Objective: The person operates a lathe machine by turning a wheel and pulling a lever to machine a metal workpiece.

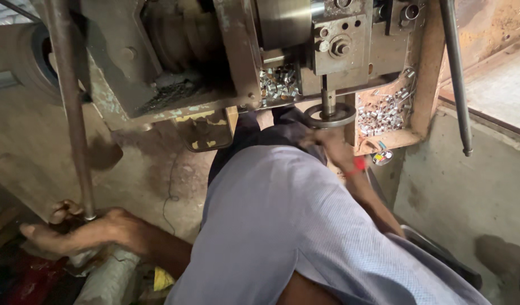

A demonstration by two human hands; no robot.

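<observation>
The left hand point(82, 234) is seen low down, at the foot of a long metal rod point(71, 107); its fingers are stretched outward and rest on rags and clutter, with the rod just touched rather than gripped. The right hand point(327, 144) is reached up under the machine point(237, 51), just below a round metal disc on a short shaft point(329, 113); whether it is closed cannot be told, since it is blurred. Small silvery metal sleeves are heaped in a tray point(387, 113) beside the right hand, and more are piled above it inside the machine. How many are finished cannot be judged.
</observation>
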